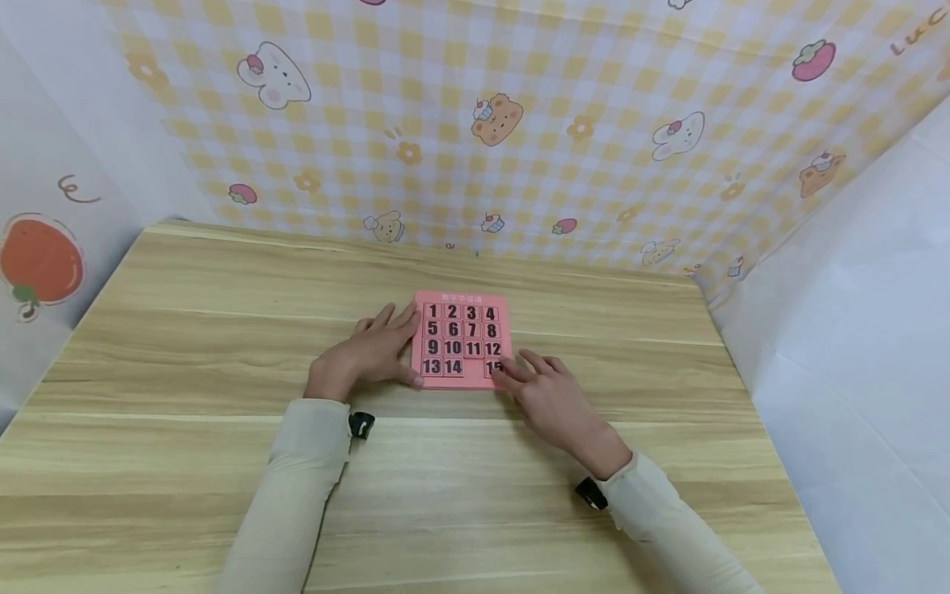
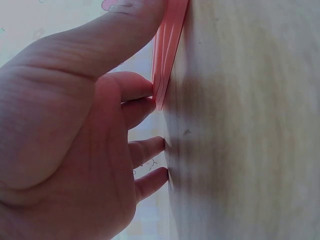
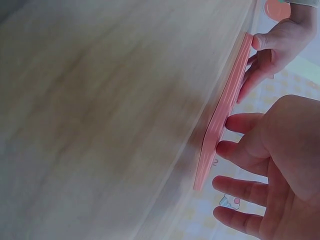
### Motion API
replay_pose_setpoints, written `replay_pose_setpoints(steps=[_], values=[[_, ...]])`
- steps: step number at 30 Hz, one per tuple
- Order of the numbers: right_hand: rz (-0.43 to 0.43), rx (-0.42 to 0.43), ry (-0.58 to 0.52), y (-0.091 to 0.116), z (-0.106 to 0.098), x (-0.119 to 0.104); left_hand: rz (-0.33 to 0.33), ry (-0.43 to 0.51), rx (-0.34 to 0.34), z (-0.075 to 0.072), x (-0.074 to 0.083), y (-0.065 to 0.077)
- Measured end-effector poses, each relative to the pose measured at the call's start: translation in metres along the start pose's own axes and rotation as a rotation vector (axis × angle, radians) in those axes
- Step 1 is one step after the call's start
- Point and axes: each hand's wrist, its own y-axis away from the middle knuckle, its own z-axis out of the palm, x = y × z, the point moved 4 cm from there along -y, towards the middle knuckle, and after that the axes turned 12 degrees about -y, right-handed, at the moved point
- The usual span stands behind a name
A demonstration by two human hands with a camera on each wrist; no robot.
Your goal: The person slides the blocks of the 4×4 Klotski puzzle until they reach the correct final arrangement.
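Observation:
A pink number slide puzzle [image 1: 462, 384] lies flat on the wooden table, its tiles in four rows. Tiles 1 to 12 fill the upper rows; in the bottom row a gap separates tile 14 [image 1: 453, 367] from tile 15 [image 1: 490, 368], which sits at the right end. My left hand [image 1: 371, 351] rests along the puzzle's left side, thumb at the lower corner and fingers spread towards the upper edge. At the lower right, fingertips of my right hand [image 1: 552, 400] touch tile 15 and partly cover it. In the right wrist view, its other fingers extend past the pink frame [image 3: 220, 120].
The wooden table [image 1: 416, 511] spreads around the puzzle. Behind it hangs a yellow checked cloth [image 1: 445, 181] with cartoon prints, and white cloth walls [image 1: 853, 330] flank the sides. A black wrist device [image 1: 591, 493] sits at the right cuff, another [image 1: 362, 425] at the left.

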Motion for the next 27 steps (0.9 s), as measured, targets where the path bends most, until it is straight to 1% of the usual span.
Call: replay_pose_setpoints(steps=[5, 11, 19, 27], values=[[-0.019, 0.022, 0.006, 0.0, -0.001, -0.002, 0.001, 0.001, -0.002, -0.001, 0.0, 0.0], [-0.008, 0.004, 0.01, 0.0, 0.001, -0.004, -0.004, 0.001, -0.008, -0.001, 0.001, 0.0], [-0.007, 0.026, 0.014, 0.0, 0.001, -0.007, 0.002, -0.002, -0.009, -0.001, 0.0, -0.001], [-0.01, 0.022, 0.008, -0.002, 0.001, -0.011, 0.001, 0.003, -0.006, -0.001, 0.001, -0.001]])
